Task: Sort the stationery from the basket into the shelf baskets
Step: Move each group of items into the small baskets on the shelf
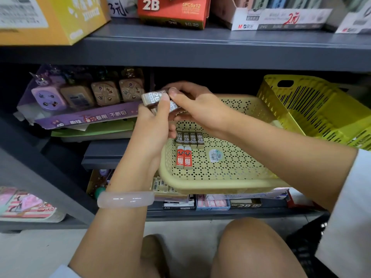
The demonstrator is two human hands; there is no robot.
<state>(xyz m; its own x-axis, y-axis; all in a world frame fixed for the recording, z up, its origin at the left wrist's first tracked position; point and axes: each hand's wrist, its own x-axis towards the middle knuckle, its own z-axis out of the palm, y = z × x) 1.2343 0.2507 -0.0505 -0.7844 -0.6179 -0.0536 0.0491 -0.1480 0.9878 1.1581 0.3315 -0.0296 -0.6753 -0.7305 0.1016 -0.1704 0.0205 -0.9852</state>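
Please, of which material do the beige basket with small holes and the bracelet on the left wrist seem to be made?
The beige basket looks like moulded plastic, matte: regular punched holes, a smooth rounded rim. The bracelet looks like polished stone, maybe jade, or glass: pale pink, translucent, with bright glossy highlights. The picture cannot settle which.

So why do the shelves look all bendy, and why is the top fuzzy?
Head view: the wide lens bows the shelf edge and tilts the sides; the boxes along the top are soft; the 2B eraser in both hands is slightly blurred; the bangle shows glare.
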